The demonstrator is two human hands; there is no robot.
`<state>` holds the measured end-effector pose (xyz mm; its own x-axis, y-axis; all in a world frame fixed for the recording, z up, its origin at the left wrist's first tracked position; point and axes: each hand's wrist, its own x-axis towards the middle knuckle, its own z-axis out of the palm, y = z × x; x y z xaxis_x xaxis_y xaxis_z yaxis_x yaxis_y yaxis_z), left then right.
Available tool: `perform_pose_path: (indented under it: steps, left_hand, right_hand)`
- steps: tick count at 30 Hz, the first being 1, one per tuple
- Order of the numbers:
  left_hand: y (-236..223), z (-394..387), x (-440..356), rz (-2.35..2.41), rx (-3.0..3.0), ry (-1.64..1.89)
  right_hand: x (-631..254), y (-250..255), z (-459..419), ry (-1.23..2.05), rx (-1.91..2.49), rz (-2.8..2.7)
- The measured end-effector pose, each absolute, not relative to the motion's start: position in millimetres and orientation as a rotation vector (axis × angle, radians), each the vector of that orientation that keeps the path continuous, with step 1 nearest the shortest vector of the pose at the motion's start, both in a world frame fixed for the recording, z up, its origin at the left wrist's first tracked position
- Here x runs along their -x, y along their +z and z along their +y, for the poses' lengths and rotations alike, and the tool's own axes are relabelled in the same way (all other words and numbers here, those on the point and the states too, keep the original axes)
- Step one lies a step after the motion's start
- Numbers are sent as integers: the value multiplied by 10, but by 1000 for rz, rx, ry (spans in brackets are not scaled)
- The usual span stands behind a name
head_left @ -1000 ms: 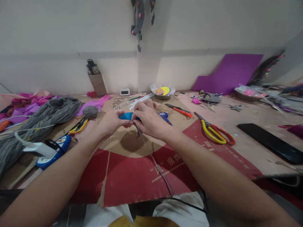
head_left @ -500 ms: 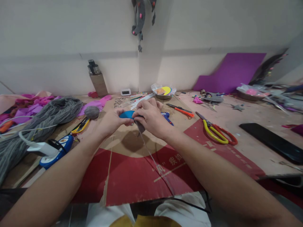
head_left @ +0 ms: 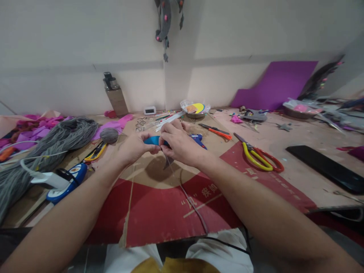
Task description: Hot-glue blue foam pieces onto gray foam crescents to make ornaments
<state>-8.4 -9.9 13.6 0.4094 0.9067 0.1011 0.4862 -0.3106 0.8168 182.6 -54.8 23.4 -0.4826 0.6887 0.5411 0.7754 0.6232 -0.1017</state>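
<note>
Above the cardboard, my left hand (head_left: 135, 147) pinches the left end of a blue curved strip (head_left: 152, 140) between thumb and fingers. My right hand (head_left: 179, 143) is closed on the strip's right part, its fingertips meeting close to my left thumb. Beneath those fingers hangs a small dark grey piece (head_left: 167, 162), mostly hidden by the hand. A thin grey strand (head_left: 196, 210) runs from there down over the cardboard to its front edge. Whether my right fingers also grip the strand is hidden.
Red-and-brown cardboard (head_left: 159, 212) covers the table's middle. Scissors (head_left: 257, 155), an orange-handled cutter (head_left: 216, 131) and a black phone-like slab (head_left: 327, 167) lie right. Grey yarn (head_left: 68, 132), a yarn ball (head_left: 109, 135) and a blue power strip (head_left: 68, 182) lie left. A blue glue gun (head_left: 198, 140) sits behind my right hand.
My right fingers have shifted and closed further over the blue strip. Less of the grey piece shows below them. The strand, straighter before, now lies in a slack curve.
</note>
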Motion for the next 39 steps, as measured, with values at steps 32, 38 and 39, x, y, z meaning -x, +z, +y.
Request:
perform_pose_path:
  steps: [32,38,39]
  left_hand:
    - [266,-139,110,1493,-2235,1266]
    - [277,-170,73,1430,-2297,1132]
    - [279,-167,75,1417,-2253,1077]
  right_hand:
    - [-1638,103,-566,1299,1082,-1322]
    - [-1700,153,-561,1128,1133,-1489]
    - [-1740,154,-524,951,1172,-1530]
